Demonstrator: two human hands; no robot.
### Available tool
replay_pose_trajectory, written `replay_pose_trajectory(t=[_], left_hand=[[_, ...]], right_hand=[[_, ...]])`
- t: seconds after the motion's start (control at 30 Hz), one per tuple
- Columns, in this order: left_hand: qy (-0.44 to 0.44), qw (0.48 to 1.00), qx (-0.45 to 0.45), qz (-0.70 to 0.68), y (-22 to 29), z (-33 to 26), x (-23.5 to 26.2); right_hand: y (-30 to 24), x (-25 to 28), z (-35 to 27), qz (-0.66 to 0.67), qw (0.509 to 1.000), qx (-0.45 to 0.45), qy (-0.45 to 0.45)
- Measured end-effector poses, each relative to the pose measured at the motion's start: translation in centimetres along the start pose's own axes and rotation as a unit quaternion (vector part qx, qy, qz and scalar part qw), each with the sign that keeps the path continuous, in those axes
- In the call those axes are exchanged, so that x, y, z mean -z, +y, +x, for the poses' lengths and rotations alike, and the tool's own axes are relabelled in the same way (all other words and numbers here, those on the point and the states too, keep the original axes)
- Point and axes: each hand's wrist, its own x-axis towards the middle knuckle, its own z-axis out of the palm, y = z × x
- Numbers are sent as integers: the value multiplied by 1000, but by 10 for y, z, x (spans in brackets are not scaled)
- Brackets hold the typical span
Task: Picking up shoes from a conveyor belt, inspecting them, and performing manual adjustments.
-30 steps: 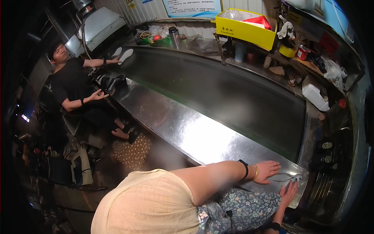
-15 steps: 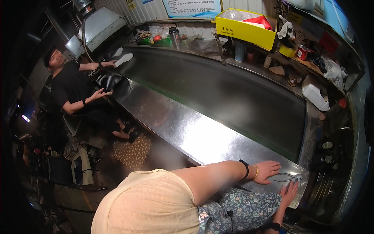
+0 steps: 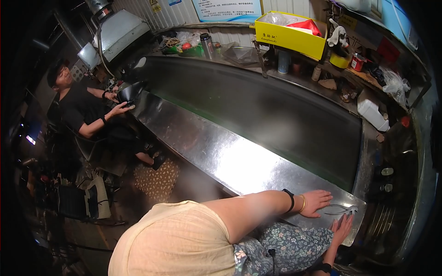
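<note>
While the person leans over the steel tabletop (image 3: 239, 161), the left hand (image 3: 315, 202) lies flat, fingers spread, beside a thin wire piece (image 3: 340, 210) at the tabletop's near corner. Right hand (image 3: 341, 226): open, fingertips on the edge by the wire, gripping nothing. A seated co-worker (image 3: 78, 110) handles a dark part (image 3: 130, 92) at the far end.

Steel counter (image 3: 239, 161): shiny silver-grey. Belt (image 3: 276, 115): dark, nearly black w/ green edge. Box (image 3: 290, 37): bright yellow, red cloth (image 3: 309, 26) inside. Sleeve (image 3: 179, 239): pale beige. Trousers (image 3: 290, 246): grey-blue w/ small floral print. Wristband (image 3: 290, 199) black, bangle (image 3: 303, 202) gold. Jug (image 3: 373, 114): white.
</note>
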Motion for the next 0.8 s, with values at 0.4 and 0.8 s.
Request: replay_pose_trajectory(t=[0.4,0.8], left_hand=[[-1,1000,0,2,-2,0,-5],[-7,1000,4,1,-2,-1,-3]], right_hand=[[-5,4,1,8,1000,-13,-10],[-3,3,2,15,1000,-7,-5]])
